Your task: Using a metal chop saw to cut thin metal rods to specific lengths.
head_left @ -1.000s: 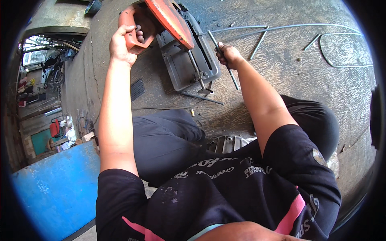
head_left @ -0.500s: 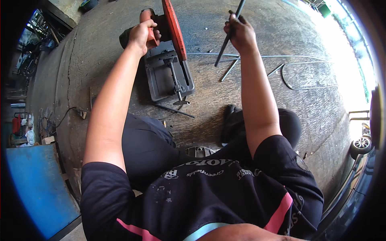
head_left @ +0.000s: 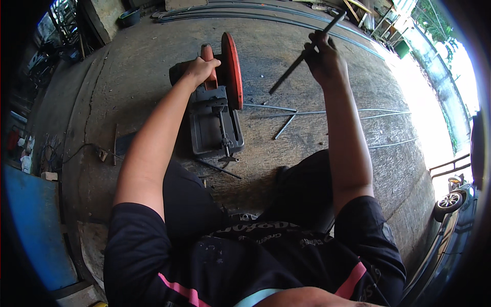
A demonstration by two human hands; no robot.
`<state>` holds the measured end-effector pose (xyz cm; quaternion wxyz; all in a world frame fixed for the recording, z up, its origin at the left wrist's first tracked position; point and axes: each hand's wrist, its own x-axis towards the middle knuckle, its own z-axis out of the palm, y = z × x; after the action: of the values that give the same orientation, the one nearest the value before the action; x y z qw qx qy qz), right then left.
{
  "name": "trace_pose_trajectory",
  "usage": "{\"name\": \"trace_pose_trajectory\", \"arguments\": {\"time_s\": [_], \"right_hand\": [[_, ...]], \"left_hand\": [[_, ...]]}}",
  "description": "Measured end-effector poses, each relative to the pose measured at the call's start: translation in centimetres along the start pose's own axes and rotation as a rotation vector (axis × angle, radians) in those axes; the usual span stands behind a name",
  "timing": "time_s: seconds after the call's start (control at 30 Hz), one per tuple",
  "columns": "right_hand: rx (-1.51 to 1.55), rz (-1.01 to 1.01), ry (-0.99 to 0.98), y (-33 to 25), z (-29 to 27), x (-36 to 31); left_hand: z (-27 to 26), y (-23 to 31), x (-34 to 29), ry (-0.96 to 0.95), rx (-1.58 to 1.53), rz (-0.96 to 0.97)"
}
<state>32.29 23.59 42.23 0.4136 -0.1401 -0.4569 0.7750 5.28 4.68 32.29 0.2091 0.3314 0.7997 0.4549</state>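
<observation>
My left hand (head_left: 201, 70) is closed around the red handle (head_left: 206, 52) of a chop saw standing on the floor in front of me. The saw's tall red blade guard (head_left: 232, 74) rises just right of that hand, and its dark base (head_left: 204, 135) with a clamp screw (head_left: 223, 130) extends toward me. Off to the right, my right hand (head_left: 327, 61) is raised and grips a dark metal rod (head_left: 286, 77). The rod slants down to the left, its lower end apart from the saw. Part of the handle is hidden under my left fingers.
Thin metal rods (head_left: 291, 111) lie on the floor right of the saw, and a short dark piece (head_left: 220, 169) lies near its base. Long bars (head_left: 245, 14) stretch across the back. At left is a blue panel (head_left: 36, 225); a vehicle wheel (head_left: 450, 201) shows at right.
The view has tilted up, showing more of the far floor and the long bars. The rod in my right hand now slants more toward level. My left hand has kept its hold on the handle.
</observation>
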Motion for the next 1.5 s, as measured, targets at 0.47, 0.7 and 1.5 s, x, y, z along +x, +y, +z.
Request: {"name": "trace_pose_trajectory", "arguments": {"time_s": [0.47,0.7,1.5], "right_hand": [[0.414,-0.079,-0.043,0.0,5.9,-3.3],[0.096,-0.336,-0.255,-2.0,9.5,-6.0],[-0.924,-0.757,-0.454,-2.1,13.7,-12.1]], "left_hand": [[-1.8,6.2,-7.9,0.244,-0.152,0.664],[-2.3,4.4,-8.2,-0.769,0.67,0.097],[-5.8,19.9,-14.9,-0.517,-1.623,1.022]]}}
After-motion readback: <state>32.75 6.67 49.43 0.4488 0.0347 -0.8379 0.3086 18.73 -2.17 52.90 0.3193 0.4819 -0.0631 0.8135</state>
